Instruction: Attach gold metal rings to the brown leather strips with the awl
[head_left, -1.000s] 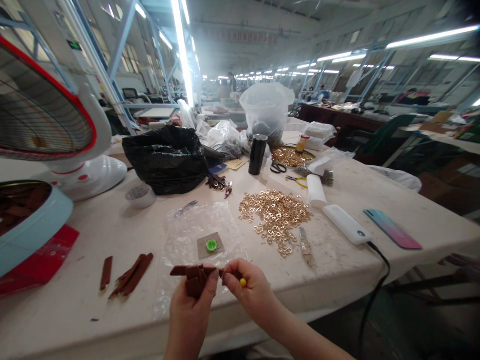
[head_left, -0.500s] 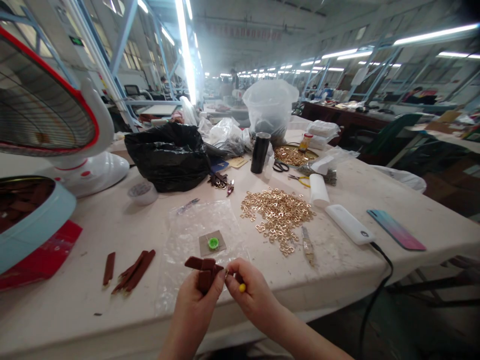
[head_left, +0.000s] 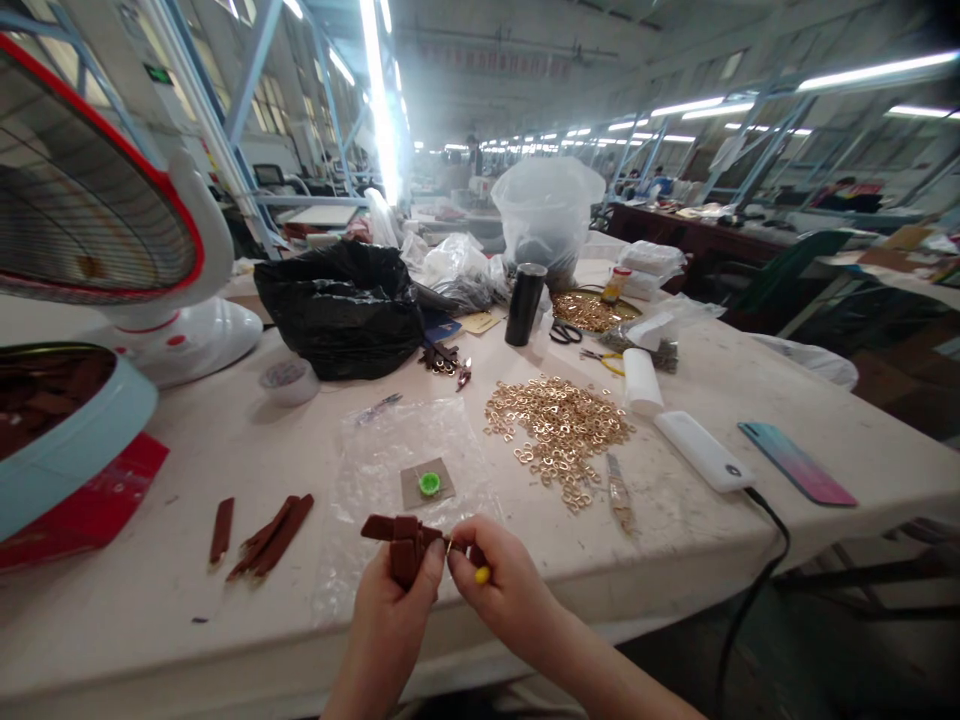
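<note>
brown leather strips (head_left: pixel 401 545) are sitting bunched in the left hand (head_left: pixel 390 625), which is pinching them tight between thumb and fingers just above the near edge of the white table (head_left: pixel 712 540). the right hand (head_left: pixel 504 590) is closing narrowly on a small tool with a yellow tip (head_left: pixel 482 575), its fingertips touching the right end of the bunch; whether a ring is caught there is too small to tell. just beyond the hands a clear plastic bag (head_left: pixel 390 470) is lying flat, with a grey card bearing a green button (head_left: pixel 429 484) on it. to the right of the bag a heap of gold rings (head_left: pixel 559 425) is spreading out, and a white power bank (head_left: pixel 701 450) and a phone (head_left: pixel 796 462) are lying further right. loose brown strips (head_left: pixel 266 532) are lying on the table to the left, near a pale blue tin (head_left: pixel 71 435) holding more brown pieces. a black bag (head_left: pixel 341 310) and a white fan (head_left: pixel 112 215) are standing further back.
</note>
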